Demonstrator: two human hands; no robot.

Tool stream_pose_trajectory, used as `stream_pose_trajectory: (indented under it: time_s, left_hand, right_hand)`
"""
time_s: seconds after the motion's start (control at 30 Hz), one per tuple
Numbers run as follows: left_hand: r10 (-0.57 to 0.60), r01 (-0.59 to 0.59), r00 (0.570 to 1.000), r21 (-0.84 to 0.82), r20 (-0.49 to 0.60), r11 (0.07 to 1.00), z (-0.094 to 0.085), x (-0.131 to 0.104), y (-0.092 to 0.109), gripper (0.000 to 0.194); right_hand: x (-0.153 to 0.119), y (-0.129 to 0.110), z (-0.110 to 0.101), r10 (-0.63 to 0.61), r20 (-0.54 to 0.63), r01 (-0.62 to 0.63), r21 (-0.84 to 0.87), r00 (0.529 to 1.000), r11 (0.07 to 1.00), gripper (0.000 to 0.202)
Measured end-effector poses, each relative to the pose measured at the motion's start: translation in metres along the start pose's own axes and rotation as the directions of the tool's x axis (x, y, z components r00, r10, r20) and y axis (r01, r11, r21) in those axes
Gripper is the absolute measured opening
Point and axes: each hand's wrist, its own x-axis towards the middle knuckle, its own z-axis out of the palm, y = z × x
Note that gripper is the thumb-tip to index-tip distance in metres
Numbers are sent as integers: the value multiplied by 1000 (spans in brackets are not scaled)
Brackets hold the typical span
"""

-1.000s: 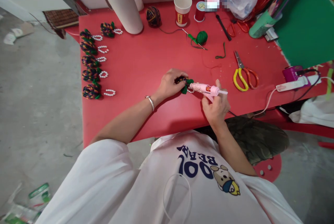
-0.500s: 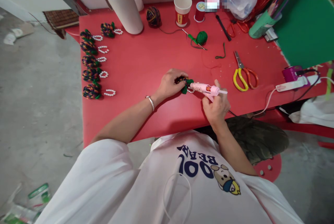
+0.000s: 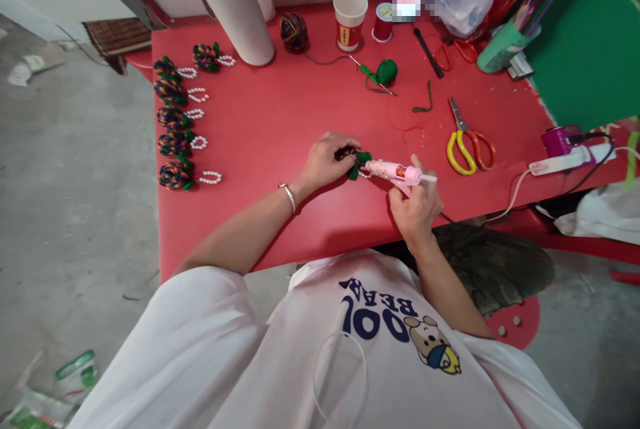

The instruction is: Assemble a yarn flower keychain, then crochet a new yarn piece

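My left hand (image 3: 327,161) is closed on a dark multicoloured yarn piece with green parts (image 3: 363,157), partly hidden by the fingers. A loop of white beads (image 3: 366,175) shows beneath it. My right hand (image 3: 416,207) grips a pink glue gun (image 3: 390,171), whose nozzle points left at the green part. Whether nozzle and yarn touch is too small to tell. On the left of the red table (image 3: 280,102) lie several similar yarn pieces (image 3: 175,175) with white bead loops (image 3: 211,177).
Scissors (image 3: 463,139) lie right of my hands. Behind are a green yarn ball (image 3: 387,72) with a hook, a dark yarn ball (image 3: 294,32), a paper cup (image 3: 350,19) and a thread spool (image 3: 383,23). A power strip (image 3: 570,159) sits on the right edge.
My right hand and the glue gun have shifted very slightly to the right. My left hand and the yarn piece look almost unmoved.
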Motion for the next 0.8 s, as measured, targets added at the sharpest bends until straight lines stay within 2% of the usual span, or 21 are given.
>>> stream_pose_trajectory:
  time_s: [0.8]
  left_hand:
    - [3, -3, 1000, -16, 0, 1000, 0, 0, 0, 29]
  right_hand:
    - [0, 0, -1, -51, -28, 51, 24, 998, 998, 54]
